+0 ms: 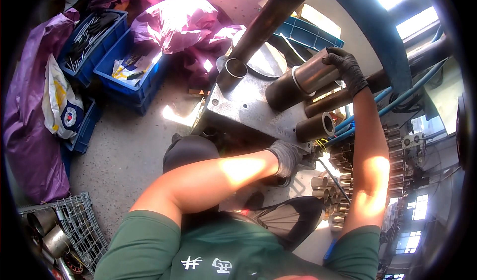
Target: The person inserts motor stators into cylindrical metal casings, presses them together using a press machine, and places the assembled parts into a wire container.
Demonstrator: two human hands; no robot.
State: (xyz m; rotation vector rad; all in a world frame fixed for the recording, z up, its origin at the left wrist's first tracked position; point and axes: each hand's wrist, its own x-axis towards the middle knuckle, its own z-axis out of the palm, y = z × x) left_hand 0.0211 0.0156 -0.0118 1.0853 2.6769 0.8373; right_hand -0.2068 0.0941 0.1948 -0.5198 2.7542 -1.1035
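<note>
My right hand (346,70), in a dark glove, is closed over the upper end of a shiny metal cylinder (316,73). That cylinder stands in a wider dark sleeve (284,92) with a pale ring at its rim, on a machine's thick metal plate (247,110). By the plate's near edge is my left hand (286,159), in a grey glove. Its fingers look curled, and what they hold is hidden. Just above it, a short hollow metal tube (316,127) sticks out from the plate. Another short tube (232,75) rises at the plate's left corner, beside a thick round column (271,21).
Blue crates (130,68) and purple sheeting (35,111) lie at the left. A wire basket (84,230) with metal parts stands at lower left. Several metal tubes (325,190) are stacked at the right, near blue hoses (377,103). A black round seat (190,150) is beside the plate.
</note>
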